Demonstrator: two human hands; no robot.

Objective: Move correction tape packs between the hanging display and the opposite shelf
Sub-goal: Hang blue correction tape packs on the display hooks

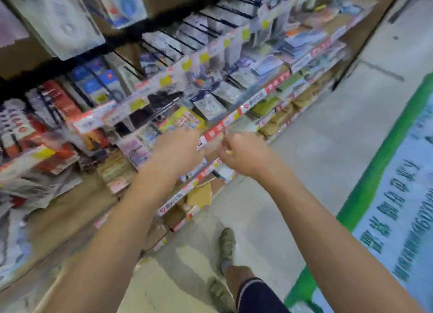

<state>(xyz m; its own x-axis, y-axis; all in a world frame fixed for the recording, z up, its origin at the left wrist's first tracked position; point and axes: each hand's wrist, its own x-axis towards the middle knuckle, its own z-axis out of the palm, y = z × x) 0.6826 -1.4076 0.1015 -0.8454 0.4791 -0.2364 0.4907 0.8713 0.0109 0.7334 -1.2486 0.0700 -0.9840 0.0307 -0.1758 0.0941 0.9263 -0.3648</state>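
Motion blur smears the whole view. Correction tape packs (209,106) in clear blisters hang on black hooks across the display (178,43); larger packs (58,19) hang at the top left. My left hand (179,146) reaches to the red-and-white shelf edge strip (214,131), back of the hand up, its fingers blurred. Just to its right, my right hand (243,152) has curled fingers pinching a faint clear pack (230,131) with a small yellow spot. The two hands are nearly touching in front of the strip.
Lower shelves hold red boxes (58,101) at the left and stacked brown and green packets (281,116) at the right. Cardboard boxes (199,195) sit on the bottom shelf. The grey aisle floor (328,148) runs right, with a green-edged banner (398,195). My shoe (226,244) is below.
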